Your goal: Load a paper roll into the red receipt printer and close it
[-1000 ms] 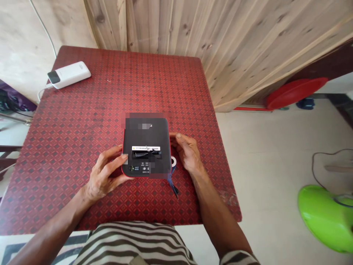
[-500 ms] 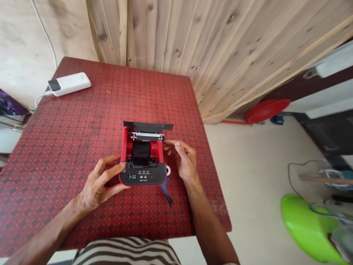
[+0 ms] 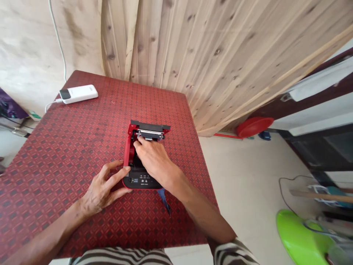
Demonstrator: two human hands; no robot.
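A small red-and-black label printer (image 3: 143,179) stands on the table with its lid (image 3: 150,127) raised. My left hand (image 3: 104,186) grips its left front corner, the thumb low at the front and the fingers along the left side. Over the open bay lies my right hand (image 3: 154,158), its fingers bent down together into the left part near the roller (image 3: 150,133). The fingertips are partly hidden, and what they pinch I cannot make out. A dark blue strip (image 3: 164,202) sticks out from under the printer's front right.
The red patterned table (image 3: 91,140) holds a white power bank (image 3: 79,94) with a cable at the back left. A wooden plank wall (image 3: 165,44) borders the far side. On the floor to the right are a red basin (image 3: 255,127) and a bright green plastic object (image 3: 300,235).
My right hand has moved from beside the printer's right side into its open bay. The white ring seen at the right is now hidden. My left hand keeps its grip.
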